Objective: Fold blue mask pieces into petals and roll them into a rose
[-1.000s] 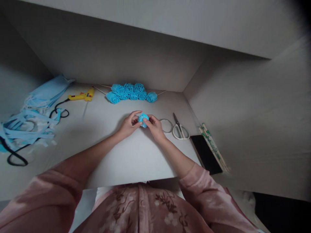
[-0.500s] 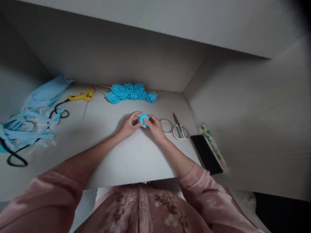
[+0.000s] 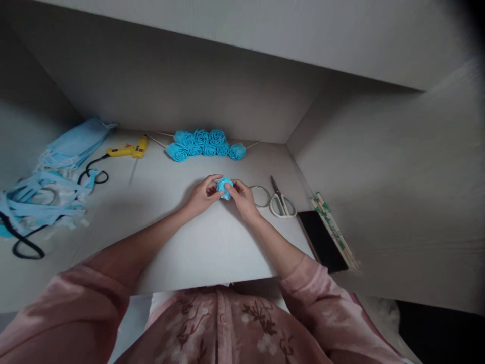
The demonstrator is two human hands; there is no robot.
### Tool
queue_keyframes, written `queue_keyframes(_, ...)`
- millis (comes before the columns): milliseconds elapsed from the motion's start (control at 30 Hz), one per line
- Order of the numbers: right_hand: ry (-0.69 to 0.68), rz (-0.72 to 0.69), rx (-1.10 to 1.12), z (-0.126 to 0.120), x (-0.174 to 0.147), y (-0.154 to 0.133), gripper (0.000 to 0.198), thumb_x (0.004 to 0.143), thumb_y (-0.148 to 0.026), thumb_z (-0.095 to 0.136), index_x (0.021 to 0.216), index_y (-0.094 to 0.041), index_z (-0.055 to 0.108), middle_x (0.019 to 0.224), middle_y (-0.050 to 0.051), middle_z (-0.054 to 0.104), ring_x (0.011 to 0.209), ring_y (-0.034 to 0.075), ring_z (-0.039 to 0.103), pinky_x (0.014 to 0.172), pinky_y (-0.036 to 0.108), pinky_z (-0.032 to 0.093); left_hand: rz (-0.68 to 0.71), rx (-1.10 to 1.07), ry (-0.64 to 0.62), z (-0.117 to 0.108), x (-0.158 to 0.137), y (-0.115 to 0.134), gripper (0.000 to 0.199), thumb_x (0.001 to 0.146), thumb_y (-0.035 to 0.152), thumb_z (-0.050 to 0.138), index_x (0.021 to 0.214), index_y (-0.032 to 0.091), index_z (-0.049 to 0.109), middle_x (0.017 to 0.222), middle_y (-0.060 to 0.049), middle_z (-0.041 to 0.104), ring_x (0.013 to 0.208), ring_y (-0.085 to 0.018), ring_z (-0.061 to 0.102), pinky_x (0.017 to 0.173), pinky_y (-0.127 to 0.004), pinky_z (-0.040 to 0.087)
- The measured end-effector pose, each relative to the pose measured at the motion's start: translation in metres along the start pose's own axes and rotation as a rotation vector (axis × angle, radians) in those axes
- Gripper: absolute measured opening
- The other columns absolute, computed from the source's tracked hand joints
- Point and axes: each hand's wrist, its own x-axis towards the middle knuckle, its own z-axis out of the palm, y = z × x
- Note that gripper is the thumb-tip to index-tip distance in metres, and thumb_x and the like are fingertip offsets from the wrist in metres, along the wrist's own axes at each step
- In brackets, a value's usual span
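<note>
Between my two hands is a blue rose (image 3: 225, 187) made of thin folded material, held over the middle of the table. My left hand (image 3: 205, 195) has its fingers curled around the rose's left side, the thumb at its lower edge. My right hand (image 3: 242, 198) grips the other side, its thumb pressed on the rose's front. Behind them, several finished blue roses (image 3: 200, 143) lie in a cluster, some with thin sticks showing.
At the left are blue face masks (image 3: 76, 144), cut blue strips (image 3: 41, 202) and a yellow glue gun (image 3: 131, 149) with a black cord. Right of my hands lie a metal ring (image 3: 260, 196), scissors (image 3: 282, 202), a black phone (image 3: 322, 240) and wrapped sticks (image 3: 335, 227). Pale walls enclose the table.
My left fingers and right thumb have shifted only very slightly on the rose. Everything else lies as before.
</note>
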Motion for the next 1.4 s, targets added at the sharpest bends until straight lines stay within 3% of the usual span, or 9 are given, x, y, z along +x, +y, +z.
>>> queue_keyframes(700,-0.004,0.001,-0.009,0.0002,-0.0004,-0.0021,0.037,0.077,-0.056,0.068,0.087,-0.020,0.068,0.080,0.001,0.065,0.076,0.015,0.055,0.074,0.029,0.042,-0.020,-0.090,-0.013,-0.0007,-0.0024,0.0003,0.050,0.083,0.033,0.063,0.128,0.015,0.052,0.067,0.006,0.047,0.063,-0.011,0.047,0.062,-0.023,0.039)
queue_keyframes(900,0.013,0.006,0.005,0.0006,-0.0007,-0.0018,0.034,0.077,-0.053,0.069,0.087,-0.020,0.069,0.080,0.000,0.065,0.076,0.015,0.055,0.074,0.029,0.043,-0.031,-0.105,0.013,-0.0007,-0.0003,-0.0015,0.060,0.077,0.035,0.066,0.131,0.017,0.048,0.085,-0.001,0.060,0.075,-0.014,0.057,0.071,-0.026,0.045)
queue_keyframes(1200,0.007,0.018,-0.023,0.0014,-0.0012,-0.0037,0.032,0.073,-0.049,0.073,0.088,-0.022,0.072,0.084,0.001,0.070,0.080,0.017,0.059,0.078,0.031,0.045,0.024,-0.053,0.036,-0.0008,-0.0006,-0.0022,0.065,0.074,0.028,0.069,0.134,0.017,0.047,0.098,-0.004,0.063,0.082,-0.014,0.058,0.076,-0.027,0.045)
queue_keyframes(1400,0.004,0.003,-0.064,0.0012,-0.0016,-0.0035,0.030,0.073,-0.049,0.073,0.084,-0.020,0.073,0.078,0.001,0.069,0.072,0.016,0.057,0.072,0.030,0.044,0.036,-0.063,0.016,-0.0007,-0.0015,-0.0014,0.060,0.076,0.027,0.068,0.132,0.018,0.050,0.100,-0.005,0.064,0.087,-0.014,0.059,0.077,-0.026,0.045)
